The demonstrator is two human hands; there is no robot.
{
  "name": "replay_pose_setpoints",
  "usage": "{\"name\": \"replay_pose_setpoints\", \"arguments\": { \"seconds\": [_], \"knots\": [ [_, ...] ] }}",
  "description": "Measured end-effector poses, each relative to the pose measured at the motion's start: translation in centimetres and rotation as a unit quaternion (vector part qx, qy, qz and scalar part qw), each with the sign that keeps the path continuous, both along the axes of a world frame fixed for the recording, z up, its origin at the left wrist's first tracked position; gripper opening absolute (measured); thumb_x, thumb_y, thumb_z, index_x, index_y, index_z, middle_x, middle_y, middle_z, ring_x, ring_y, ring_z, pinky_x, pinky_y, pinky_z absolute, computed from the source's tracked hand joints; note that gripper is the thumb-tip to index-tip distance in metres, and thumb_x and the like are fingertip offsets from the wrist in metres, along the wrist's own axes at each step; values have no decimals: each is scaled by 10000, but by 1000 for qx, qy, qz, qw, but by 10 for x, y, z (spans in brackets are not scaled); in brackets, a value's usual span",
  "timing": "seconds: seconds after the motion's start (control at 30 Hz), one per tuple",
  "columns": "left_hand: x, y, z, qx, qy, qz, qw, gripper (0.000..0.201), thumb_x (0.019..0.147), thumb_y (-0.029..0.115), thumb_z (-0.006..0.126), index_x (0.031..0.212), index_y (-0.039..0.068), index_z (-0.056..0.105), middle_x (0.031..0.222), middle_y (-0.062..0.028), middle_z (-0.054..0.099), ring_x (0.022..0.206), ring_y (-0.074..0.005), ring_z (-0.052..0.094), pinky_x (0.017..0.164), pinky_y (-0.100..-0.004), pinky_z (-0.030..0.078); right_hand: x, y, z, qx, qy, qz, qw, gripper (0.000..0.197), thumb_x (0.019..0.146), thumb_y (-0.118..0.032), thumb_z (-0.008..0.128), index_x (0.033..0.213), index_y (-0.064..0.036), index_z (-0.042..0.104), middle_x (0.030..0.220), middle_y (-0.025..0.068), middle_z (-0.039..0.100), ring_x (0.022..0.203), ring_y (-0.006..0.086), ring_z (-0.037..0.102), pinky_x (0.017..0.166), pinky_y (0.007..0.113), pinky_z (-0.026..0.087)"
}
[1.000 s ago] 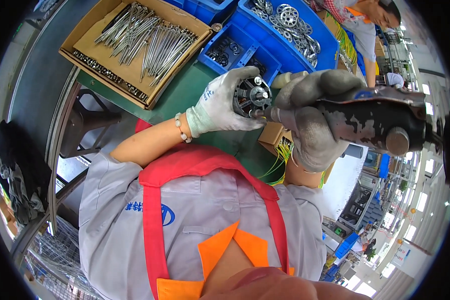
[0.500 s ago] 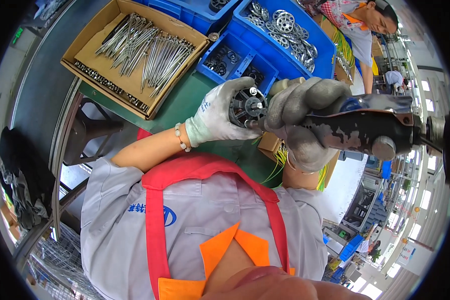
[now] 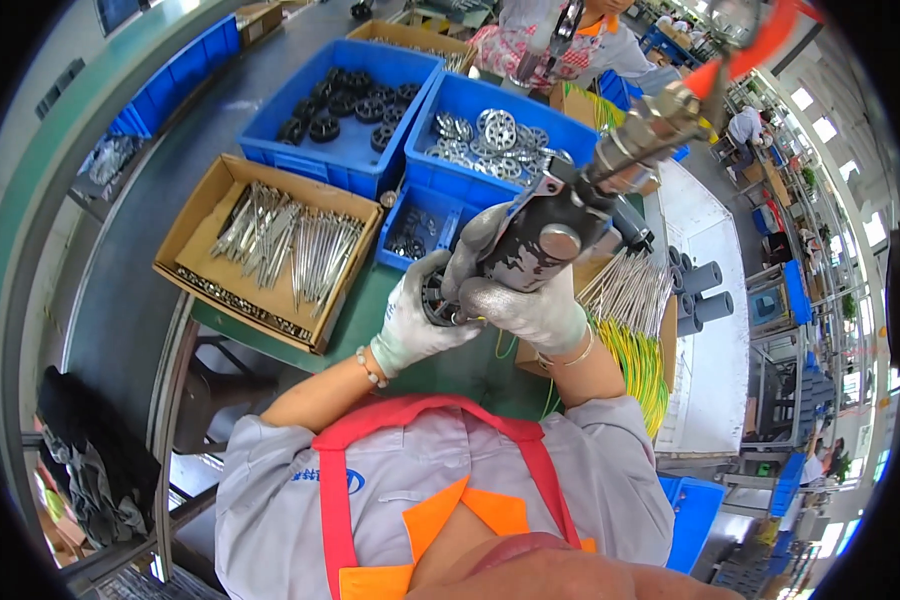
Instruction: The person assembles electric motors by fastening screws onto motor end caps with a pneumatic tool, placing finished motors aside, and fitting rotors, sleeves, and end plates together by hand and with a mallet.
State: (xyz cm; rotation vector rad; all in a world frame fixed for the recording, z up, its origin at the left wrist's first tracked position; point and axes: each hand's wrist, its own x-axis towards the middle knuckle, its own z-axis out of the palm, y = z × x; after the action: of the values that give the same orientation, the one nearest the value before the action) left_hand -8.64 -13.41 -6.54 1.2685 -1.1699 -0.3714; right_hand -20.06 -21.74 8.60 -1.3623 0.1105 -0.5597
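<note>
My left hand [image 3: 408,325], in a pale glove, is wrapped round a black round part [image 3: 435,297] with a slotted face, mostly covered by fingers. My right hand [image 3: 535,312], in a grey-palmed glove, grips a worn black power screwdriver [image 3: 530,240] with a round knob on its side. The tool slants away to the upper right, and its working end is down against or very near the black part. Gloves hide whether the tip touches it. Both hands are close together over the green bench top [image 3: 365,345].
A cardboard box [image 3: 185,230] of long metal rods stands left. Beyond are blue bins with black wheel-like parts [image 3: 342,103], silver discs [image 3: 497,130] and small rings [image 3: 410,240]. Right are thin rods [image 3: 625,285], yellow-green wires [image 3: 630,365] and grey tubes [image 3: 705,275]. Another person [image 3: 610,45] works across.
The screwdriver has swung from lying nearly level to the right to slanting away up and right. The black part's face has turned mostly out of sight. The whole view has shifted.
</note>
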Motion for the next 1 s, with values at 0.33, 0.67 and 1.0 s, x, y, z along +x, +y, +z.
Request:
{"name": "replay_pose_setpoints", "arguments": {
  "seconds": [0.33,0.67,1.0],
  "knots": [
    [-4,9,-1,30,34,-11,999,966,608,276,934,1379,1,420,1203,-158,619,1097,-247,633,968,-378,502,5,2,-5,24,-25,-23,999,451,740,5,778,1115,-72,538,1023,54,610,885,182,640,783,347,543],
    [2,1,-7,21,19,-2,1000,1001,575,317,951,1374,17,427,1218,-162,603,1089,-273,638,954,-386,516,35,-33,30,-146,-102,-140,974,580,845,21,602,1396,54,424,1214,197,626,996,251,685,782,330,568],
    [2,2,-11,4,40,-17,999,1041,563,356,963,1357,-46,423,1235,-194,596,1105,-289,636,956,-406,519,43,-38,12,-140,39,-136,980,559,829,22,657,1361,-3,486,1110,143,683,922,214,713,727,275,584]
  ]
}}
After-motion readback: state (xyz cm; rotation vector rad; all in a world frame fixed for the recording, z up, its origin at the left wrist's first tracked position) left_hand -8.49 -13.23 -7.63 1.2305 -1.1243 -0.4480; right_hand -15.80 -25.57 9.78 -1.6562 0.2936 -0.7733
